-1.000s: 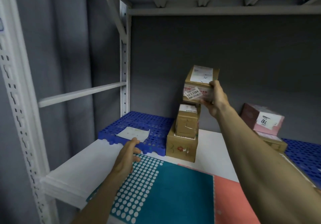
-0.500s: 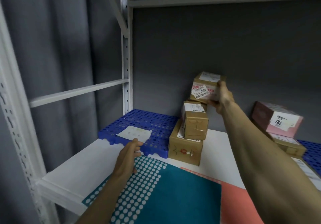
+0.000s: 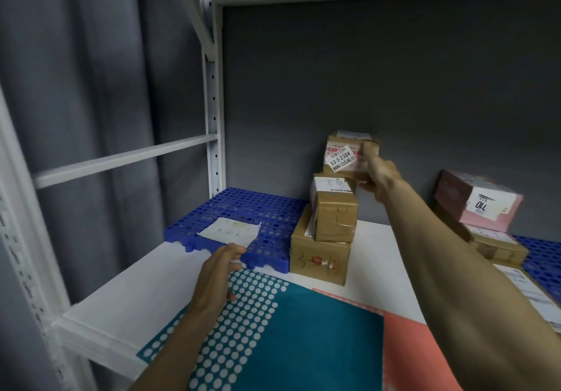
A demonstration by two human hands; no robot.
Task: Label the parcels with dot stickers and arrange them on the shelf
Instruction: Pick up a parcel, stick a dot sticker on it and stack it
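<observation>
Setting the top box on the stack

The right hand (image 3: 378,175) is gripping the small box (image 3: 344,155), fingers wrapped round its right side, just above the middle box (image 3: 334,208); it should be lowering it square before letting go. The left hand (image 3: 220,272) is pinching the sticker sheet (image 3: 229,231) at its near edge.

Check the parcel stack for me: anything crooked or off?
Yes. The middle parcel sits off-centre on the bottom parcel, overhanging its right edge. The top parcel, held in the right hand, looks shifted right over it.
</observation>
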